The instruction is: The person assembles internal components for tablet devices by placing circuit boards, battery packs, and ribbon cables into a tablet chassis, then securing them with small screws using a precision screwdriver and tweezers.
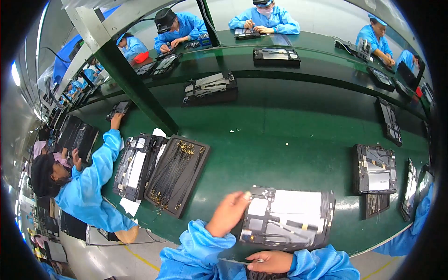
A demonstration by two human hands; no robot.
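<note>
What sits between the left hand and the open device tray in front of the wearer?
Nothing visible. The left hand already rests on the left edge of the device tray. The right hand is just below the tray's near edge, with only bare green belt around it.

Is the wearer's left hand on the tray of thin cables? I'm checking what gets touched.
No, the left hand rests on the dark device panel's corner, apart from the cable tray.

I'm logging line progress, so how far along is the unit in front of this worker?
Done: the open device tray lies flat on the green belt, pale sheets already in it. In hand: the left hand touches its upper left corner; the right hand is at its near edge. Left: the tray of thin cables lies beside it; whether any are fitted is unclear.
</note>
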